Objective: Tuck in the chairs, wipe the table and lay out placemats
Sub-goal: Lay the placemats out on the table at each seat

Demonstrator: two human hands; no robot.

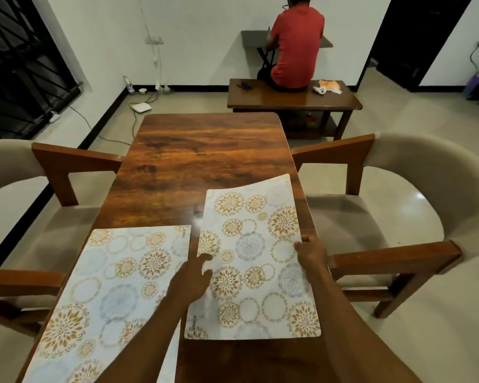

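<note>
**Both hands on the right placemat**

Two patterned placemats sit at the near end of the wooden table [194,150]. The left placemat [114,294] lies flat along the table's left side. The right placemat [256,261] is held over the right side, with its far edge curling up off the wood.

The left hand [194,276] pinches this mat's left edge, with one finger stretched over the top. The right hand [311,252] grips the right edge, thumb on the printed face. Neither hand is free.

A cushioned armchair stands at each long side – the left chair [50,161] and the right chair [351,150] – with their wooden armrests reaching the table's edges.

Beyond the table, a person in a red shirt [297,42] sits on a low wooden bench [288,99], facing the wall.
</note>
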